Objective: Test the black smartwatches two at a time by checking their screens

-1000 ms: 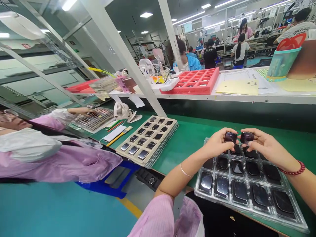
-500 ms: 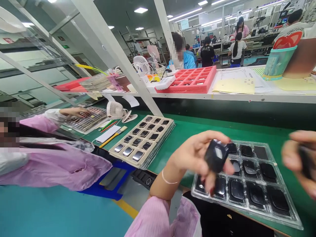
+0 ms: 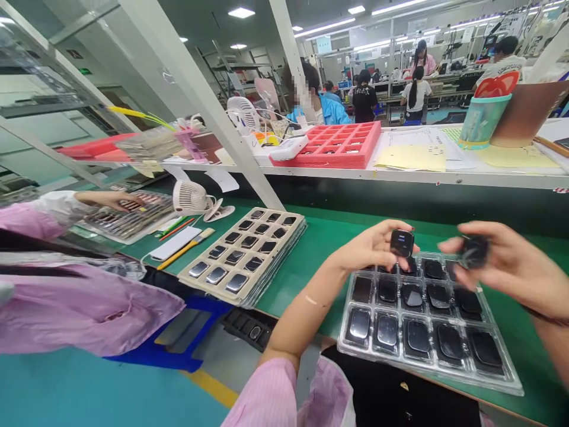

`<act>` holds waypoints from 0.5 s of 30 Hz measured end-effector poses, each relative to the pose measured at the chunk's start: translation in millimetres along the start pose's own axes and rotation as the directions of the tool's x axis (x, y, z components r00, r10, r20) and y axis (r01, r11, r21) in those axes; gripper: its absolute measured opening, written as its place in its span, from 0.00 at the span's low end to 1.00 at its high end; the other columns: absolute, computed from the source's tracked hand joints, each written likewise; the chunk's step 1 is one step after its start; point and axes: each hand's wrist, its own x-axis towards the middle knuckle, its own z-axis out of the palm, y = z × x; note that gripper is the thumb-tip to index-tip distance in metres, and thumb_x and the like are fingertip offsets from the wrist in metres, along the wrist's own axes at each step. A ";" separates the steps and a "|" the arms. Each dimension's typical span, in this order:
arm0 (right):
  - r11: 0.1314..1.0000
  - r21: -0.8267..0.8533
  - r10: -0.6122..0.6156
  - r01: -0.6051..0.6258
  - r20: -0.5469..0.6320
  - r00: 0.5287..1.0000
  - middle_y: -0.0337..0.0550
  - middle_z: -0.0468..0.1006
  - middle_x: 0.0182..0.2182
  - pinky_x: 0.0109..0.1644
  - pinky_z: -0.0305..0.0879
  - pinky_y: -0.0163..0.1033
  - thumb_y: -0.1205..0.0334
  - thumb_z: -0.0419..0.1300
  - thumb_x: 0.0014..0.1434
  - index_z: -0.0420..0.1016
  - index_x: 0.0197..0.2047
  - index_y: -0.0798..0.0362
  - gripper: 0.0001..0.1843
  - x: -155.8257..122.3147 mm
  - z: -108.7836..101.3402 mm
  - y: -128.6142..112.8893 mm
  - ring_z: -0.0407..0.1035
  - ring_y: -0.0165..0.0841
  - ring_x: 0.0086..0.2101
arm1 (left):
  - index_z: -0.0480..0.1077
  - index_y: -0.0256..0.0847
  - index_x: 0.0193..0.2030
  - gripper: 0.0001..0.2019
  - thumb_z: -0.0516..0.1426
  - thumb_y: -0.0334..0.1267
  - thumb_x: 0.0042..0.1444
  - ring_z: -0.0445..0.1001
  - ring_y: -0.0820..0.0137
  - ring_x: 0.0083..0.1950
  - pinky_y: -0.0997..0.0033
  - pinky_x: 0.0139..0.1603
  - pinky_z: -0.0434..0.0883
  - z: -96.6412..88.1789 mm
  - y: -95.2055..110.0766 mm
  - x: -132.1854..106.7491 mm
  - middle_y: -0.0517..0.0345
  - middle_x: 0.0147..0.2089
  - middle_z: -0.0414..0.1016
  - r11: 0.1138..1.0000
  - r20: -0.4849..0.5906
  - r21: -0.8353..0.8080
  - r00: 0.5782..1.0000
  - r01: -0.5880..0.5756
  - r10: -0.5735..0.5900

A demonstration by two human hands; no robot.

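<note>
My left hand (image 3: 376, 246) is closed on a small black strapless smartwatch (image 3: 402, 244), held upright between fingers and thumb, with faint lit marks on its screen. To its right, my right hand (image 3: 507, 261) grips a second black rounded piece (image 3: 473, 252), blurred, which looks like another smartwatch. Both hands are above the back part of a clear plastic tray (image 3: 427, 370). In the tray's compartments lie several black rounded-square smartwatches (image 3: 418, 335). The back row is partly hidden by my hands.
Left of my arm stands a stack of beige trays (image 3: 242, 255) holding dark watch pieces. A brush (image 3: 182, 250), a white box (image 3: 175, 243) and a small fan (image 3: 193, 198) lie beyond. A shelf above carries a red foam tray (image 3: 368, 148). A co-worker's hand (image 3: 111, 200) is at far left.
My right hand has come in from the right edge with its dark piece. The left hand has lifted back and turned its smartwatch screen toward me. The view has shifted slightly.
</note>
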 end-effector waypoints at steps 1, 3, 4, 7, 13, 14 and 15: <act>1.000 0.024 -0.011 0.010 0.045 0.999 0.53 0.77 0.58 0.38 0.78 0.49 0.47 0.71 0.55 0.66 0.64 0.40 0.37 16.2 5.6 9.3 0.78 0.45 0.41 | 0.68 0.41 0.60 0.36 0.71 0.36 0.43 0.80 0.68 0.36 0.77 0.30 0.70 -6.6 -14.2 18.2 0.48 0.46 0.80 0.998 -0.038 0.056 0.999 -0.011 0.013; 0.999 0.053 0.000 -0.005 0.089 0.996 0.52 0.78 0.56 0.38 0.78 0.47 0.47 0.69 0.57 0.68 0.62 0.44 0.32 44.2 15.9 31.5 0.79 0.42 0.39 | 0.68 0.38 0.58 0.26 0.65 0.39 0.52 0.79 0.72 0.32 0.78 0.27 0.66 -18.7 -43.3 43.9 0.49 0.44 0.80 0.987 -0.207 0.157 0.978 0.027 0.006; 0.999 0.049 0.017 -0.020 0.067 0.998 0.53 0.80 0.54 0.36 0.78 0.45 0.46 0.66 0.59 0.70 0.59 0.46 0.28 54.6 20.0 43.2 0.79 0.40 0.37 | 0.70 0.36 0.54 0.19 0.61 0.39 0.57 0.77 0.74 0.29 0.78 0.26 0.64 -23.1 -56.6 51.1 0.50 0.42 0.80 0.978 -0.266 0.197 0.964 0.063 -0.008; 0.997 0.015 0.074 -0.074 -0.002 0.997 0.51 0.84 0.43 0.30 0.75 0.41 0.46 0.65 0.58 0.75 0.49 0.51 0.22 69.0 26.5 72.3 0.75 0.33 0.26 | 0.71 0.34 0.49 0.12 0.56 0.37 0.60 0.74 0.76 0.25 0.78 0.24 0.61 -28.4 -83.4 55.9 0.52 0.38 0.80 0.960 -0.331 0.258 0.943 0.112 -0.021; 0.996 0.034 0.079 -0.079 0.020 0.997 0.48 0.83 0.47 0.33 0.76 0.40 0.56 0.66 0.57 0.75 0.54 0.48 0.21 65.7 25.4 85.9 0.78 0.34 0.31 | 0.69 0.35 0.51 0.16 0.59 0.32 0.55 0.75 0.75 0.29 0.78 0.27 0.63 -28.9 -91.6 50.2 0.53 0.39 0.79 0.971 -0.331 0.232 0.943 0.061 0.020; 0.997 0.018 0.080 -0.081 0.035 0.996 0.48 0.83 0.47 0.34 0.76 0.40 0.56 0.65 0.58 0.75 0.54 0.49 0.21 65.3 25.4 86.2 0.78 0.34 0.31 | 0.68 0.35 0.51 0.16 0.59 0.31 0.54 0.75 0.76 0.29 0.78 0.27 0.63 -29.5 -92.0 50.2 0.53 0.39 0.78 0.971 -0.329 0.233 0.944 0.056 0.024; 0.997 0.004 0.078 -0.078 0.047 0.996 0.48 0.83 0.47 0.34 0.77 0.41 0.57 0.65 0.58 0.74 0.54 0.49 0.21 65.1 25.6 86.6 0.78 0.34 0.31 | 0.68 0.35 0.51 0.17 0.58 0.30 0.54 0.75 0.76 0.29 0.78 0.27 0.63 -30.0 -92.7 50.2 0.54 0.39 0.78 0.971 -0.325 0.233 0.945 0.051 0.028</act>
